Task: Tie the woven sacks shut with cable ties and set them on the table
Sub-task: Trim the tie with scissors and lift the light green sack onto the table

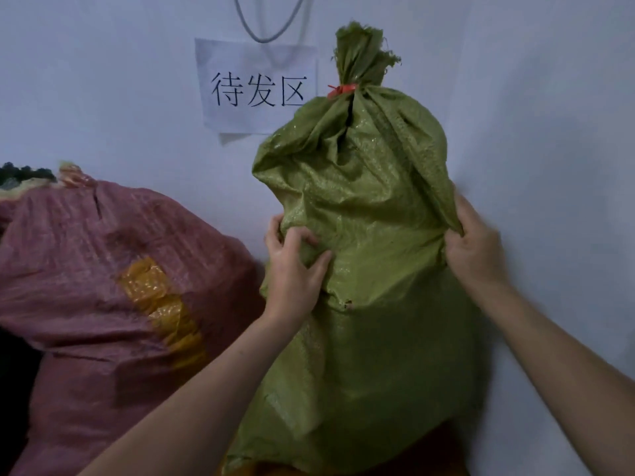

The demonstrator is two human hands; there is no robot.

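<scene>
Down at the bottom edge only a sliver of the table (443,448) shows, an orange-red surface peeking out from under the load. Standing upright on it is the green sack (360,321), full and bulging, its back against the white wall (532,97). Its neck is bunched and cinched by a red cable tie (342,90). Just to its left, touching its flank, slumps the pink sack (103,269), leaning over with a yellow patch (158,297) on its side. Its base is out of sight, so it's probably on the same surface, but that can't be confirmed.
</scene>
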